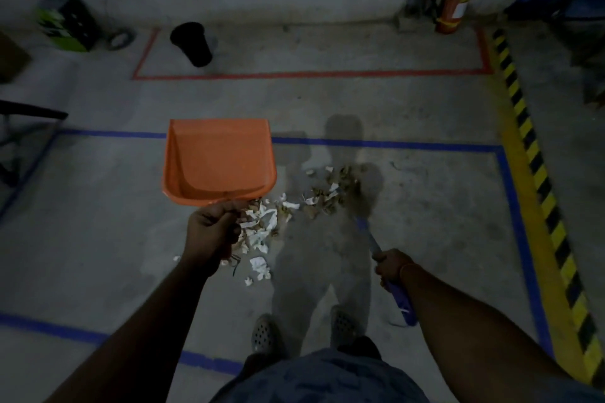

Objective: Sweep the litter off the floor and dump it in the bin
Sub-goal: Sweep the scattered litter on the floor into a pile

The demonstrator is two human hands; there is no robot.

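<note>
Gripping the orange dustpan (218,162) left-handed (209,229) and the broom (376,245) right-handed (391,267), I gather paper litter (262,226) — next, I judge, lower the pan.

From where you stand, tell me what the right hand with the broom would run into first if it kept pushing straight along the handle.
The right hand would first meet the litter pile at the broom head, probably; depth is unclear.

Open floor up to the bin
Bare floor (376,101) runs between the litter (262,226) and the black bin (191,42); only the raised dustpan (217,162) intervenes.
</note>
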